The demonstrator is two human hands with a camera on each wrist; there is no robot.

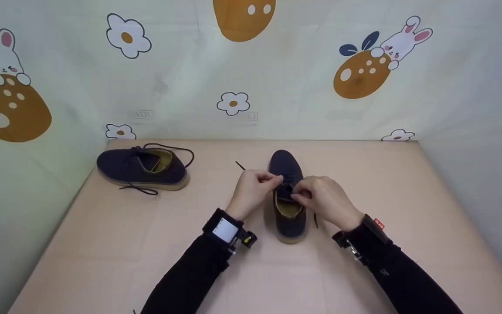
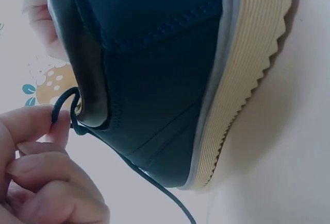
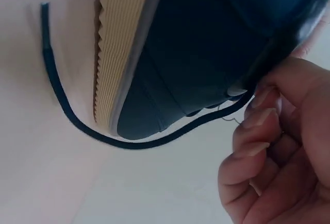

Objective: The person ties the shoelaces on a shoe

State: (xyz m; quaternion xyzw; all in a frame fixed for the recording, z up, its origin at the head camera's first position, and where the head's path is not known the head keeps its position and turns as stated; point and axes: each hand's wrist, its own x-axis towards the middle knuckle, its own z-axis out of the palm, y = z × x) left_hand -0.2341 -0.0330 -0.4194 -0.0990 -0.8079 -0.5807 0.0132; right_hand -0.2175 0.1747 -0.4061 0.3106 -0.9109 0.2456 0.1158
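Observation:
A dark navy shoe [image 1: 289, 227] with a tan ribbed sole stands upright in the middle of the table, toe pointing away. Over its lacing, my left hand [image 1: 251, 192] pinches a dark shoelace [image 2: 165, 190] between thumb and forefinger, where the lace bends into a small loop. The rest of that lace trails down past the toe. From the right side, my right hand [image 1: 327, 200] pinches a lace [image 3: 139, 144] close to the shoe's opening, its other fingers curled. The tipped end of this lace hangs free beside the sole.
Another navy shoe [image 1: 120, 168] of the same kind stands at the back left of the table [image 1: 181, 261], its laces loose on both sides. A pale printed cloth [image 1: 181, 78] with flowers and rabbits lines the back and sides.

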